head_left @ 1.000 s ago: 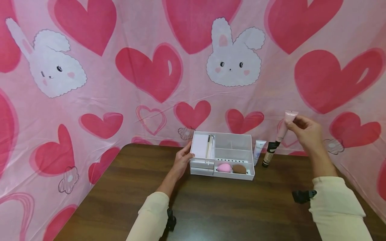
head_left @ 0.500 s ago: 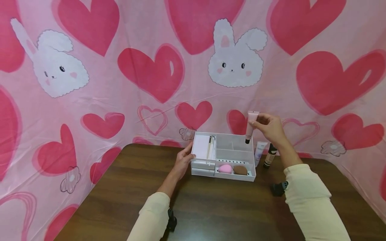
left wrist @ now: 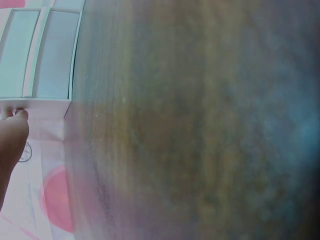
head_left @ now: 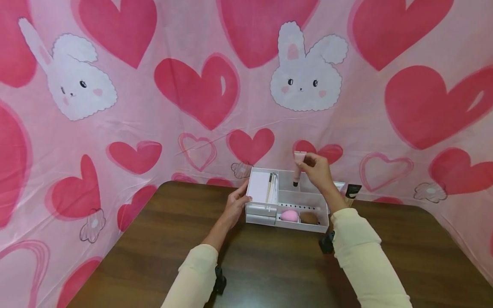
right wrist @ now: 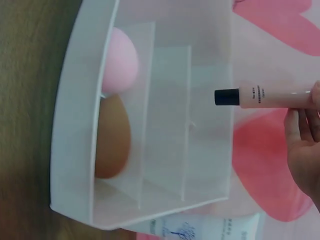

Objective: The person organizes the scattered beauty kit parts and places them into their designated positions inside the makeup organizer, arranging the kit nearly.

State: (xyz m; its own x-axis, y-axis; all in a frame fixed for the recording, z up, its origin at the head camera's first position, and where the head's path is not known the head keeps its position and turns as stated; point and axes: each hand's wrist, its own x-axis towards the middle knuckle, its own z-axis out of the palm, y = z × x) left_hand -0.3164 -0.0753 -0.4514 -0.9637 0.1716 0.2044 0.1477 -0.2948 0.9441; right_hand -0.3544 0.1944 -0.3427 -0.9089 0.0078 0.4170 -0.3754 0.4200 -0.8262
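Note:
Between the thumb and fingers of my right hand (head_left: 317,171) is a small pink cosmetic tube (head_left: 298,164), pinched near its flat crimped end. Its black cap points down over the back compartments of a white makeup organizer (head_left: 300,227). In the right wrist view, the cap (right wrist: 226,97) is at the organizer's far rim; I cannot tell whether it is inside. My left hand (head_left: 234,207) rests against the organizer's left side, thumb by the top edge. In the left wrist view, the fingertips (left wrist: 21,114) touch the side wall beside the drawers (left wrist: 55,55).
A pink makeup sponge (head_left: 289,215) and a brown one (head_left: 309,218) lie in the front compartment. Brushes (head_left: 271,188) lie in the left section. Right of the organizer stand a white tube (right wrist: 200,226) and a black-topped tube (head_left: 352,191), both partly hidden by my right arm in the head view.
My right hand has carried the pink tube leftward, from above the black-topped tube to above the organizer's back compartments. The tube now hangs more upright. My left hand stays at the organizer's side.

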